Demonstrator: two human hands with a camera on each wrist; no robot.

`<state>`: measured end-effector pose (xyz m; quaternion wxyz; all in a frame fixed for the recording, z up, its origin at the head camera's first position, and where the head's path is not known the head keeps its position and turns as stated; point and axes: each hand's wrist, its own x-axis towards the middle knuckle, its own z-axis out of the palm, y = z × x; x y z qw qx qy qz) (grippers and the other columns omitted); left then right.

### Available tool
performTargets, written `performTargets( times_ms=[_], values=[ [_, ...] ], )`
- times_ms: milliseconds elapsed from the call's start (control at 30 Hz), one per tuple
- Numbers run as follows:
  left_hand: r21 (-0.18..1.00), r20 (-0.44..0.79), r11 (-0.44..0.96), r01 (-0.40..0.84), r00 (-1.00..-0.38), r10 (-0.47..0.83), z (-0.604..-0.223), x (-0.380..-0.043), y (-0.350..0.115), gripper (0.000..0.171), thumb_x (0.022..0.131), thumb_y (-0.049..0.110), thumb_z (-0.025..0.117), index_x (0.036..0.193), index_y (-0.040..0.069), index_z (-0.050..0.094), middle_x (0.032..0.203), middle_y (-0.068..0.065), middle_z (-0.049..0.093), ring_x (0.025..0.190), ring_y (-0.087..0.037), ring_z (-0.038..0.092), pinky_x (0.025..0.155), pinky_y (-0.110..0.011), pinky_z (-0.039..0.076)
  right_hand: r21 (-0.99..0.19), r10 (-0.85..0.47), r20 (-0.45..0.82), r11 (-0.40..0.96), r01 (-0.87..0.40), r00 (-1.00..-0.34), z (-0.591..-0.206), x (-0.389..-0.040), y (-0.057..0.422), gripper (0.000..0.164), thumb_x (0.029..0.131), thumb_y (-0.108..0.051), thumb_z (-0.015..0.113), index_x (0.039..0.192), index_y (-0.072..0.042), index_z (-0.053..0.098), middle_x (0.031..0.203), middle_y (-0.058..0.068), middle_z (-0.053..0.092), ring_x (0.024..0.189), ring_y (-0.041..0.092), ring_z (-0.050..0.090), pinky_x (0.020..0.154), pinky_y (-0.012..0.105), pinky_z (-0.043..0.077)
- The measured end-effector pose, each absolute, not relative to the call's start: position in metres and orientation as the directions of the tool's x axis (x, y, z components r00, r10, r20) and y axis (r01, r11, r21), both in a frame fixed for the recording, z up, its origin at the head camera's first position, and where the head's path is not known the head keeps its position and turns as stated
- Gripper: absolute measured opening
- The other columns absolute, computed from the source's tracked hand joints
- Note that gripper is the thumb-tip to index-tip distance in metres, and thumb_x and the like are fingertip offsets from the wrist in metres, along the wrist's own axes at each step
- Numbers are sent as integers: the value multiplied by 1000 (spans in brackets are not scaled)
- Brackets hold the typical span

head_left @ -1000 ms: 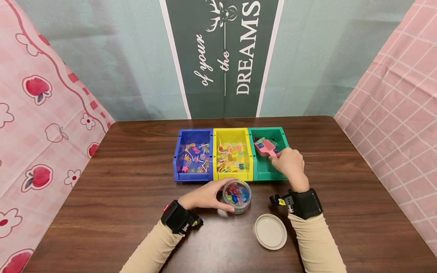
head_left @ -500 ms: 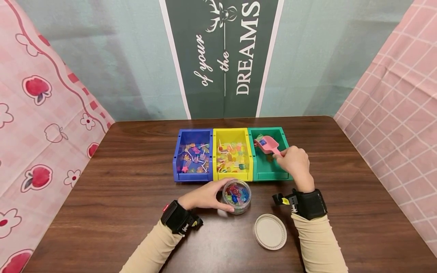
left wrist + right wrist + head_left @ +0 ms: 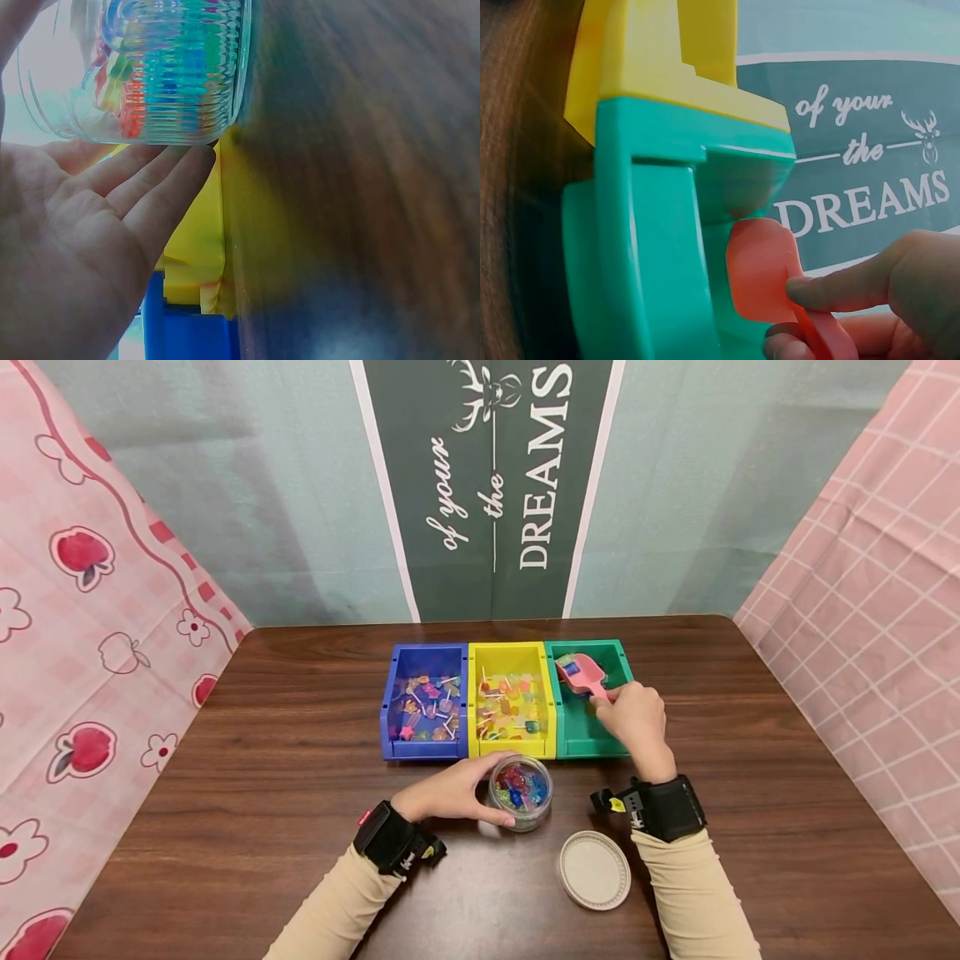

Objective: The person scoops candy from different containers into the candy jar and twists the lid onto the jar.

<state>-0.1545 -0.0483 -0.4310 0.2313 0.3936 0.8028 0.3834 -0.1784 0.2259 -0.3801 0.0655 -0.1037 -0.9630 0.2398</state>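
My left hand (image 3: 450, 792) holds a clear jar (image 3: 522, 789) of colourful translucent pieces, thumb at its near side and fingers at its far side. In the left wrist view, the fingers lie against the ribbed wall of the jar (image 3: 169, 75). A pink scoop (image 3: 585, 673) is gripped by its handle in my right hand (image 3: 636, 720), thumb on top. Its bowl lies inside the green bin (image 3: 588, 742), towards the back left, with blue and pale green pieces at its front edge. The right wrist view shows only the back of the scoop (image 3: 761, 270).
Left of the green bin, touching in a row, stand a yellow bin (image 3: 512, 747) and a blue bin (image 3: 424, 749), both holding small candy-like pieces. A round cream lid (image 3: 595, 870) lies on the brown table (image 3: 247, 793) beside the right forearm. Cloths hang behind and at both sides.
The scoop and my right hand shift right, then back left, and the scoop's bowl sits slightly farther back in the green bin. My left hand and the jar stay put.
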Motion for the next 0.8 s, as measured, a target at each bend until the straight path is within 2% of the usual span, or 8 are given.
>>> performTargets(
  times_ms=[100,200,400,500,633,800],
  values=[
    [799,-70,396,453,-583,809,-431,-154,-48,84,77,40,73,145,14,32,139,-3,49,124,-9,43,108,-39,40,-479,231,77,862,167,-970,-377,-176,230,38,86,-26,63,102,8,71,61,18,58,58,28,46,44,28,31],
    [799,-75,400,449,-585,807,-430,-154,-48,84,77,40,74,145,14,32,139,-3,49,124,-9,43,108,-39,39,-489,212,80,860,147,-974,-372,-173,234,39,87,-26,63,103,9,70,67,21,63,59,29,46,44,28,30],
    [802,-79,402,442,-588,805,-430,-154,-48,83,77,40,74,145,15,33,138,-2,49,124,-8,43,108,-39,39,-507,150,60,856,100,-987,-362,-168,245,39,88,-24,63,104,12,68,61,17,59,60,27,42,46,29,29],
    [800,-76,402,446,-588,805,-430,-154,-48,83,76,40,74,144,15,33,138,-1,49,124,-8,43,108,-39,39,-513,127,44,854,87,-991,-358,-166,251,41,89,-25,62,105,13,67,64,18,59,63,27,43,47,29,31],
    [797,-74,403,449,-589,805,-430,-154,-48,83,76,39,74,144,15,33,138,-2,49,124,-8,43,108,-38,39,-525,96,42,849,60,-994,-354,-163,259,44,89,-26,62,107,14,65,73,24,65,65,28,48,48,28,36],
    [798,-75,402,448,-589,805,-428,-154,-48,84,77,39,74,145,14,33,138,-3,49,124,-9,44,108,-38,40,-561,52,26,828,29,-998,-350,-160,270,45,89,-26,62,108,14,65,74,24,69,63,25,58,49,26,43]
  ],
)
